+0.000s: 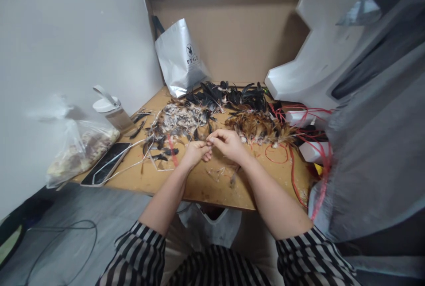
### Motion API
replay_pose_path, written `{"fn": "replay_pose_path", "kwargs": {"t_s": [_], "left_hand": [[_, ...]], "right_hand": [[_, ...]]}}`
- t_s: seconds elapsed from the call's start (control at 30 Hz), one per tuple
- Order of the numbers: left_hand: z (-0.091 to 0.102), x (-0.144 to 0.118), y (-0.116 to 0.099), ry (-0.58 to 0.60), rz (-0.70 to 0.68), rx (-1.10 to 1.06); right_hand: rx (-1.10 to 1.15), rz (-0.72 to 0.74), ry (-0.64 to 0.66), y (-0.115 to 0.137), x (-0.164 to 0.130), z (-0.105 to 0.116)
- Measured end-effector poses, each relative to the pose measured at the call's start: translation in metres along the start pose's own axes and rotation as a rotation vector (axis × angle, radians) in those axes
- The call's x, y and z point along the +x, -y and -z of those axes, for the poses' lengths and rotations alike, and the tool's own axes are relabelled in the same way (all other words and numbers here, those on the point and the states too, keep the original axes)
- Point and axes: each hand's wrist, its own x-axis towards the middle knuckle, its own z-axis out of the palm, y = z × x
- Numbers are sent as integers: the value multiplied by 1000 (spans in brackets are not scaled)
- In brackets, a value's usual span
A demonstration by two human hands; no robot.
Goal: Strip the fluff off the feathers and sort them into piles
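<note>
My left hand (196, 152) and my right hand (229, 145) meet over the middle of the table, both closed with fingertips pinched together. Thin dark feathers (200, 133) rise at the fingertips of my left hand and appear to be held there. Whatever my right fingers pinch is too small to make out. Just beyond my hands lie a heap of pale, greyish feathers (181, 120), a heap of brown feathers (259, 126) and a row of black feathers (232, 96). Loose black feathers (162, 155) are scattered left of my left hand.
At the left are a phone (106, 164), a clear plastic bag (83, 146) and a lidded cup (114, 115). A silver bag (179, 58) leans at the back. Red strings (292, 173) and white power strips (314, 151) lie right, beside grey cloth (381, 144).
</note>
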Motion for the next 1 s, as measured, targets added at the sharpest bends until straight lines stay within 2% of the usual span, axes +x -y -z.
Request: {"fn": "replay_pose_path", "kwargs": {"t_s": [0.13, 0.23, 0.3, 0.37, 0.47, 0.53, 0.6, 0.8, 0.9, 1.0], "left_hand": [[-3, -5, -3, 72, -16, 202], [-5, -10, -5, 167, -61, 255], [-7, -14, -5, 268, -76, 226], [-9, -18, -6, 357, -85, 196], [-11, -23, -10, 375, -127, 157], [-11, -24, -14, 322, -150, 117], [-10, -24, -17, 220, -159, 64], [-1, -11, -13, -179, -121, -209], [1, -5, -7, -273, -68, -339], [3, -3, -4, -295, -22, -426]], "right_hand": [[-433, 215, 202, 21, -2, -4], [-527, 283, 267, 23, 7, -5], [-450, 265, 262, 14, 14, -1], [-259, 186, 267, 0, 19, 3], [131, -50, 334, -24, 20, 8], [325, -227, 336, -37, 17, 8], [434, -290, 254, -45, 13, 6], [390, -362, -24, -46, 11, -7], [283, -310, -39, -43, 11, -11], [137, -171, -54, -39, 9, -13]]}}
